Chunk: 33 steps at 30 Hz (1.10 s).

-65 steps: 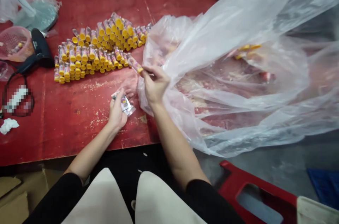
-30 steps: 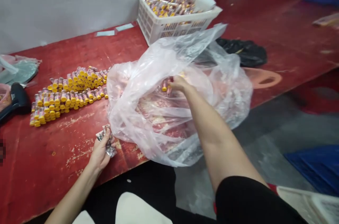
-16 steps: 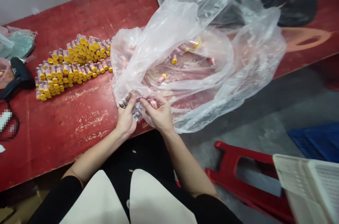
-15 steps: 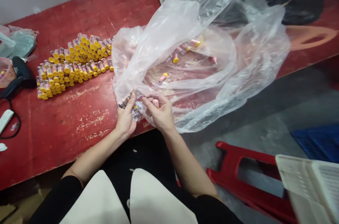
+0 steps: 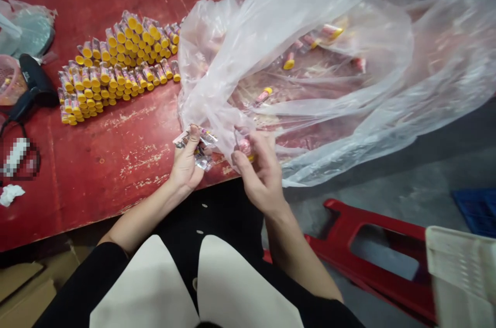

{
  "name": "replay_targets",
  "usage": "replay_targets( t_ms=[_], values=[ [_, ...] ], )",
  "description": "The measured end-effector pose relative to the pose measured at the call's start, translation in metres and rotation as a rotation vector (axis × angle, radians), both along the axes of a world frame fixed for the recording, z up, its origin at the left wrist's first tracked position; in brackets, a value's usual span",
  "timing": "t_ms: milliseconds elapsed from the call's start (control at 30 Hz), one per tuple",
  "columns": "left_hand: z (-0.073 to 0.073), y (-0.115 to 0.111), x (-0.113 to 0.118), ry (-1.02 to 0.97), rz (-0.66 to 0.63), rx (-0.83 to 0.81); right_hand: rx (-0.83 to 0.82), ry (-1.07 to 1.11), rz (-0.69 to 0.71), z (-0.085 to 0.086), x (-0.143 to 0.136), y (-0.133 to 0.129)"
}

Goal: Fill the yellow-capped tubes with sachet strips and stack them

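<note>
My left hand (image 5: 188,157) is closed on crinkled printed wrappers (image 5: 203,156) near the table's front edge. To its right, my right hand (image 5: 261,168) holds a small pink tube with a yellow cap (image 5: 245,147) between thumb and fingers. Just beyond both hands spreads a big clear plastic bag (image 5: 240,54), with several yellow-capped tubes (image 5: 289,61) in it, seen through its film. Left of the bag, many wrapped tubes with yellow caps (image 5: 127,46) lie stacked in rows on the red table (image 5: 135,137).
A black handheld device (image 5: 36,80) with a cable and a pink basket (image 5: 8,80) are at the far left, beside a bag of greenish discs (image 5: 29,33). A crumpled white tissue (image 5: 11,194) lies nearer. A red stool (image 5: 372,255) and a pale crate (image 5: 457,271) stand at the right.
My right hand has moved right, away from my left, and the pink tube in it shows more. My left hand still grips the wrappers. The view has shifted.
</note>
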<state>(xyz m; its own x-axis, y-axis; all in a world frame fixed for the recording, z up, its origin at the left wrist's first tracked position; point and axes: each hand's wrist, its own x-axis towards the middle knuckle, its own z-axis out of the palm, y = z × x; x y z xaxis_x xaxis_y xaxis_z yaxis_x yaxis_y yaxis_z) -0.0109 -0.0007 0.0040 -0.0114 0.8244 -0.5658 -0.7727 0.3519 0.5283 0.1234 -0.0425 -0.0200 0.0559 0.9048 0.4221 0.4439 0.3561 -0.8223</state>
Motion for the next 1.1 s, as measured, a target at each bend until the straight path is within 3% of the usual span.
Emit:
replay_targets(
  t_ms=[133,367,567,700,800,1000,1100],
  values=[
    [-0.001,0.001,0.001,-0.074,-0.031,0.012,0.085,-0.019,-0.057,0.001,0.003,-0.012],
    [0.000,0.000,0.002,-0.147,-0.140,-0.027,0.303,-0.225,-0.113,0.008,0.011,-0.009],
    [0.006,0.002,-0.001,-0.164,-0.147,-0.082,0.301,-0.228,-0.119,0.013,0.017,-0.015],
    [0.004,0.003,-0.001,-0.162,-0.149,-0.034,0.307,-0.135,-0.149,0.009,0.019,-0.016],
    [0.004,0.002,0.000,-0.100,-0.168,0.025,0.293,-0.069,-0.131,0.007,0.020,-0.015],
    [0.000,-0.003,-0.001,0.030,-0.221,0.076,0.289,-0.135,-0.187,0.016,0.018,-0.021],
    [-0.002,-0.005,-0.003,0.089,-0.229,0.098,0.199,-0.139,-0.073,0.019,0.018,-0.027]
  ],
)
